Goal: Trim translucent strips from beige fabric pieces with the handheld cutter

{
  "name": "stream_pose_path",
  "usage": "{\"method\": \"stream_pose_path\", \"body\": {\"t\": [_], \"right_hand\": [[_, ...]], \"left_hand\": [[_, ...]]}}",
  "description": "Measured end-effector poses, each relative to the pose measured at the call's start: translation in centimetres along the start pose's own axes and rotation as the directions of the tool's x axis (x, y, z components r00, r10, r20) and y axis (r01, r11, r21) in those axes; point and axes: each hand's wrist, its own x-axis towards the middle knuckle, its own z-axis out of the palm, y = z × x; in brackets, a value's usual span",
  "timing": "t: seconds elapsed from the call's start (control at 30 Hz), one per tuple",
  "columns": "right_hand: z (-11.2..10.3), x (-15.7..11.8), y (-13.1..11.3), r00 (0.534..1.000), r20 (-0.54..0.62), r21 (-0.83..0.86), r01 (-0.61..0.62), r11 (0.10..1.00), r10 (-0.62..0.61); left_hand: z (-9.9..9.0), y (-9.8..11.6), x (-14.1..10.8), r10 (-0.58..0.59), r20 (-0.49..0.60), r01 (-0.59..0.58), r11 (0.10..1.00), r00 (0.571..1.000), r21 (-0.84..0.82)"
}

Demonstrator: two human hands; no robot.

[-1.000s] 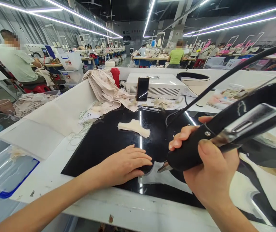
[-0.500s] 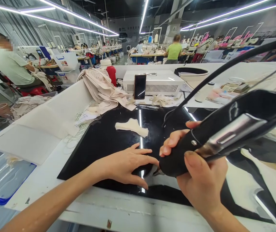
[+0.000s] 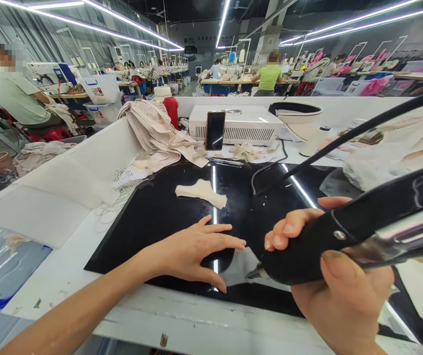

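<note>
My right hand (image 3: 340,281) grips a black handheld tool (image 3: 374,229) with a metal lever and a cord. The tool's small metal tip points down and left at a thin translucent grey piece (image 3: 239,266) on the glossy black mat (image 3: 152,222). My left hand (image 3: 196,249) lies spread over the mat, its index fingertip near the edge of that piece and nothing held. Beyond it, an off-white fabric piece (image 3: 202,191) rests on the mat. More pale pieces (image 3: 418,286) lie at the right, partly behind my right hand and the tool.
Behind the mat stand a phone (image 3: 215,130), a white vented box (image 3: 248,123) and a red cup (image 3: 171,111). Beige fabric (image 3: 152,130) is heaped at the back left. The black cord (image 3: 352,133) arcs over the right side. People sit at machines farther off.
My right hand and the tool have moved right, away from my left hand, uncovering more of the translucent piece. My left hand has stayed nearly in place.
</note>
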Motion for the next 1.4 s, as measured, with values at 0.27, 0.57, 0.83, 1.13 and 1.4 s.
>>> {"method": "stream_pose_path", "body": {"t": [0.27,0.57,0.83,1.13,1.4], "right_hand": [[0.2,0.3,-0.5,1.000,-0.025,0.012,0.006,1.000,-0.006],[0.6,0.9,-1.0,0.997,-0.070,0.016,-0.015,1.000,0.016],[1.2,1.9,0.4,0.997,-0.068,0.038,0.039,0.999,-0.036],[0.9,1.2,1.2,0.999,0.001,0.020,0.041,0.999,-0.041],[-0.3,0.5,0.0,0.999,-0.030,-0.014,0.045,0.999,-0.045]], "left_hand": [[0.0,0.5,-0.1,0.009,0.014,-0.008,1.000,1.000,-0.003],[0.5,1.0,0.0,-0.012,-0.002,0.012,1.000,1.000,-0.020],[0.9,1.3,-0.1,-0.031,-0.027,0.031,0.999,0.999,0.012],[0.8,1.3,0.0,-0.040,-0.029,0.041,0.999,0.999,0.029],[0.8,1.3,-0.2,-0.056,-0.013,0.056,0.998,0.998,0.039]]}}
